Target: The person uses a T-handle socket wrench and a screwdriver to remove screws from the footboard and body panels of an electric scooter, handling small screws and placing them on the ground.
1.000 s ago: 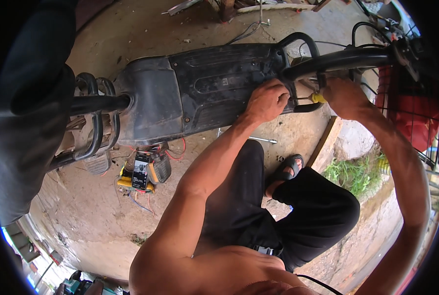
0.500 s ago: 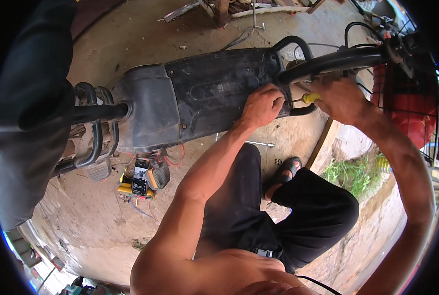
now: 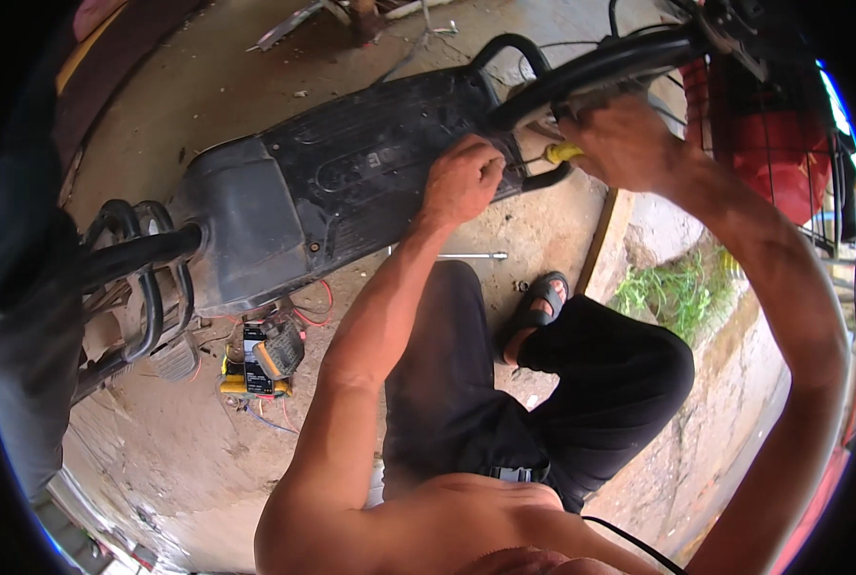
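Note:
A scooter's black footboard stretches across the picture in front of me, scuffed and dusty. My right hand is closed around the yellow handle of a screwdriver, beside the thick black frame tube. The screwdriver's thin shaft points left, toward the footboard's right end. There my left hand rests with curled fingers, close to the shaft's tip. Whatever those fingers pinch, if anything, is hidden.
A phone lies on a yellow device among loose wires on the ground, left of my legs. A metal rod lies below the footboard. A red object sits in a black wire basket at right. Grass grows beside a plank.
The whole view has shifted, so the scooter and both hands appear farther left and slightly higher. Both hands keep about the same place at the footboard's right end, the screwdriver still in the right.

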The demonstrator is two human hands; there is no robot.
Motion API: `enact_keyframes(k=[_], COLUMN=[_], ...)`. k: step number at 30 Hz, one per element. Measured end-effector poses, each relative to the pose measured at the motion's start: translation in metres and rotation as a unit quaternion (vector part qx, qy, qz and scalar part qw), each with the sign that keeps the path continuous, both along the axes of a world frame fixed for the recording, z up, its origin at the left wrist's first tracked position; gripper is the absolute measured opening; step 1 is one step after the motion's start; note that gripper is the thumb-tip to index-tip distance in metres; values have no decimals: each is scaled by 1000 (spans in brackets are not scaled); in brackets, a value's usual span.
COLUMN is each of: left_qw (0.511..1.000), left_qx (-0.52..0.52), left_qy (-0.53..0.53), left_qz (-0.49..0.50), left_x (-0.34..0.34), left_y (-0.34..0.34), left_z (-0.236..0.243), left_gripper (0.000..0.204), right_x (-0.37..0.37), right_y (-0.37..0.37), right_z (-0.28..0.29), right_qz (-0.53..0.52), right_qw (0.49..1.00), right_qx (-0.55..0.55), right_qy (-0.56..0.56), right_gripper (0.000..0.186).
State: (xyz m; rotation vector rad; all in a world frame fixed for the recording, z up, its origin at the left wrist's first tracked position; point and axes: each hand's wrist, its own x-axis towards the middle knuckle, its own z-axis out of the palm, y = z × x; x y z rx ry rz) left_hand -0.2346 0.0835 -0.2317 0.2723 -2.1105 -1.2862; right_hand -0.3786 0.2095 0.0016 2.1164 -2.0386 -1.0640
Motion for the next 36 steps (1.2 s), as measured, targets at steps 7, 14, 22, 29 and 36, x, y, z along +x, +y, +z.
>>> enact_keyframes(k=[7, 14, 22, 29, 36], left_qw=[1000, 1000, 1000, 1000, 1000], left_qx=[-18, -21, -27, -28, -22], left_qy=[-10, -8, -9, -5, -16], left_qz=[9, 0, -4, -1, -10], left_x=[-5, -5, -6, -4, -5], left_y=[4, 2, 0, -2, 0], left_z=[0, -5, -8, -11, -8], left_gripper=[8, 10, 11, 10, 12], right_x=[-2, -24, 7, 11, -8], right_y=[-21, -11, -41, -38, -35], right_z=[-3, -19, 6, 2, -6], right_qz=[-257, 143, -274, -217, -328], right_qw=[963, 975, 956, 974, 939], right_qx=[14, -105, 56, 56, 28], right_qy=[-80, -131, -89, -23, -103], right_gripper=[41, 29, 40, 40, 46])
